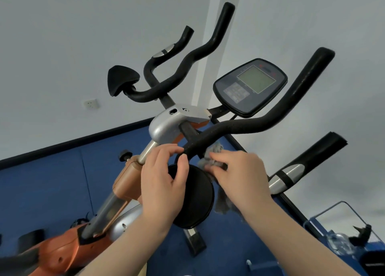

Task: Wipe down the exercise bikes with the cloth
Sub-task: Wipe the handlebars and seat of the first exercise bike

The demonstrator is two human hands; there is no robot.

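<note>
Left hand (164,184) pinched near handlebar (235,127) by its middle | right hand (239,173) clutched grey cloth (212,157) against same bar, right of centre | risk: dangling cloth tail likely to snag, loose bunching likely to skip foam.

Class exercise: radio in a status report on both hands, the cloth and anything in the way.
Left hand pinches the handlebar. Right hand grips the cloth against the bar. Console above, clear of the hands.
</note>
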